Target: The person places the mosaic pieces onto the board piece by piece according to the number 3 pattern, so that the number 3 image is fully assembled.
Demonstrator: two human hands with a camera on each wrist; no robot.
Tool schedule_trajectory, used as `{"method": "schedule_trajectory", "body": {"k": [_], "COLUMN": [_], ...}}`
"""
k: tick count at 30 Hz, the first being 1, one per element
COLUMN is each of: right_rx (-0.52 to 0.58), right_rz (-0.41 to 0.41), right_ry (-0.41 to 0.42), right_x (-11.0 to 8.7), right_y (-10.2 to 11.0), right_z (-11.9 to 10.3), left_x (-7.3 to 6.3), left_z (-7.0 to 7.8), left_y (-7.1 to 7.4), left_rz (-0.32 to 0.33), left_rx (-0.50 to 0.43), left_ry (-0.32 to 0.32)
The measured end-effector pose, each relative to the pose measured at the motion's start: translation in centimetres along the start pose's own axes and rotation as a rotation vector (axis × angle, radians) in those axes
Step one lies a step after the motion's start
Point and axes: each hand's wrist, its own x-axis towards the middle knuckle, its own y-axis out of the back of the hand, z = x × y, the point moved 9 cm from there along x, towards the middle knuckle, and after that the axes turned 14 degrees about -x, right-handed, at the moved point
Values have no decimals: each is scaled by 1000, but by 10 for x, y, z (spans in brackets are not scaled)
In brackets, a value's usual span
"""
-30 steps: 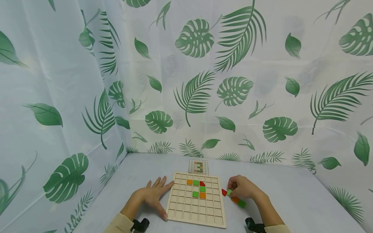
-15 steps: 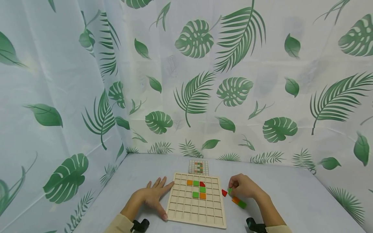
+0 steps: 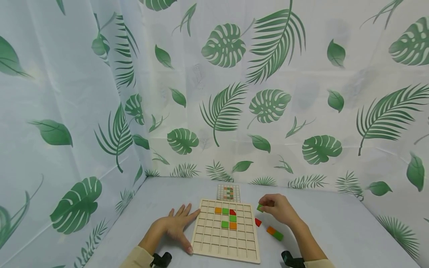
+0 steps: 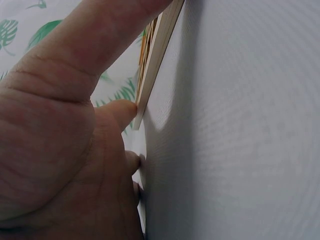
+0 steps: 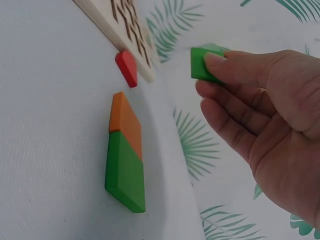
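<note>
My right hand (image 3: 277,209) pinches a green square tile (image 5: 198,64) between thumb and fingers, held above the table to the right of the board. The wooden grid board (image 3: 225,243) lies on the table with green and orange square tiles and one red rounded tile (image 3: 232,212) set in its cells. My left hand (image 3: 175,225) is spread at the board's left edge, thumb at the near corner and index fingertip touching its side (image 4: 159,52). Below the right hand lie a loose red tile (image 5: 127,68), an orange tile (image 5: 124,121) and a green tile (image 5: 126,172).
Behind the board lies a small pattern card (image 3: 219,191) printed with a grid of coloured squares. The white tabletop (image 3: 321,219) reaches back to a leaf-printed curtain (image 3: 298,74), which also hangs along the left side.
My right hand has lifted the green tile from among the loose tiles and moved it up and slightly left. The left hand and the board have stayed in place.
</note>
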Motion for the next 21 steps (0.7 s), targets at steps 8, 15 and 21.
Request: {"method": "schedule_trajectory", "body": {"k": [8,15,21], "right_rx": [31,43,61], "right_rz": [29,16,9], "right_ry": [15,40,71], "right_x": [3,5,5], "right_y": [-4,-11,-16], "right_z": [-8,-19,-25], "left_x": [0,1,3], "left_z": [0,-1,-5], "left_y": [0,0,-2], "left_rz": [2,0,3], "left_rx": [0,-3,8], "left_ry": [0,-5,-6]}}
